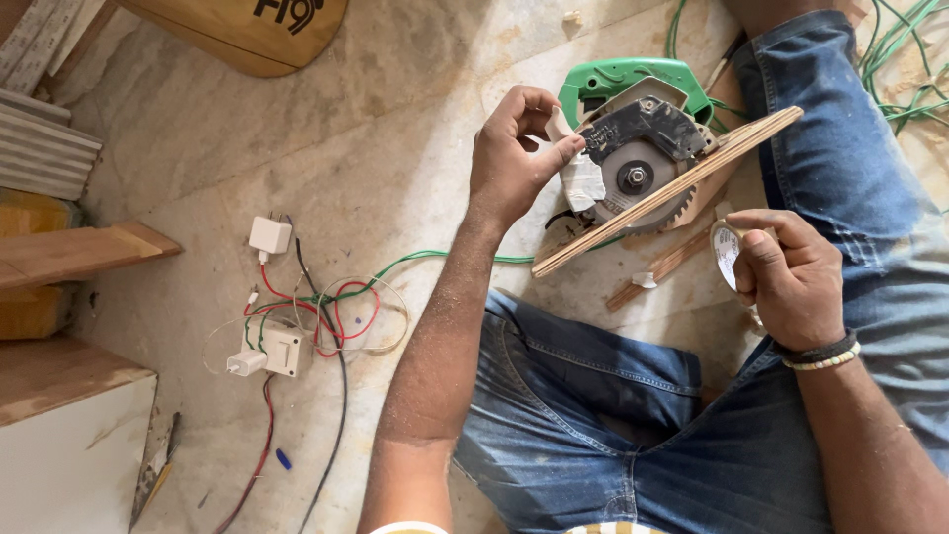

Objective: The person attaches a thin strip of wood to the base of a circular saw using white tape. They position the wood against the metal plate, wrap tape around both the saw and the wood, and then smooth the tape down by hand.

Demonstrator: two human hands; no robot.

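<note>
A green circular saw [633,119] lies on the stone floor with its toothed blade and a plywood base plate [672,188] facing up. My left hand [514,158] pinches a strip of white tape [583,183] against the saw's black guard. Just right of the saw, my right hand [791,277] holds a roll of white tape [727,252]. My legs in blue jeans [613,415] lie on both sides of the saw.
White plugs and a socket box [282,348] with red, green and black wires lie on the floor at left. Wooden boards [79,252] and a white cabinet [69,455] stand at the left edge. Green cable [900,59] coils at top right.
</note>
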